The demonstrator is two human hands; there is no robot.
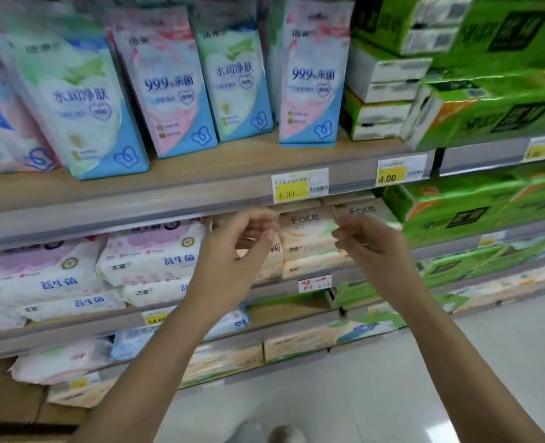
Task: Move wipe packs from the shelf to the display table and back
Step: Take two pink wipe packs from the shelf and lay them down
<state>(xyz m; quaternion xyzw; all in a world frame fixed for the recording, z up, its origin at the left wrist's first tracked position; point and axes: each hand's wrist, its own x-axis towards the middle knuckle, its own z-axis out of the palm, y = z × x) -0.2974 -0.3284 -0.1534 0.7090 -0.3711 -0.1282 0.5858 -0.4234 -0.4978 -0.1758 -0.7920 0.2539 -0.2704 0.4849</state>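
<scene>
**A:** Forearms fill the lower frame, both raised toward the shelving. Status of each hand?

**B:** Left hand (242,241): fingers loosely curled, thumb near the fingertips, nothing held. Right hand (365,243): the same, empty. Both hover in front of the lip of the upper shelf (201,174), just below the price tag (298,185). No contact is visible, though blur limits certainty.

**A:** Location of the wipe packs?

**B:** Wipe packs (309,81) stand upright in a row on the upper shelf, above both hands. The desk is not in view.

**A:** Failure modes?

**B:** Two, probably. First, pulling one upright pack may tip its neighbours, because the row stands close together. Second, a knuckle may catch the shelf lip or knock the price tag on the way up.

**A:** Edges and clearance?

**B:** Bare board in front of the row gives room to slide a pack forward. Green tissue packs (495,116) crowd the right end. Flat "Face" packs (308,238) lie just behind the hands, one shelf down. The floor (392,378) at the right offers stepping room.
</scene>
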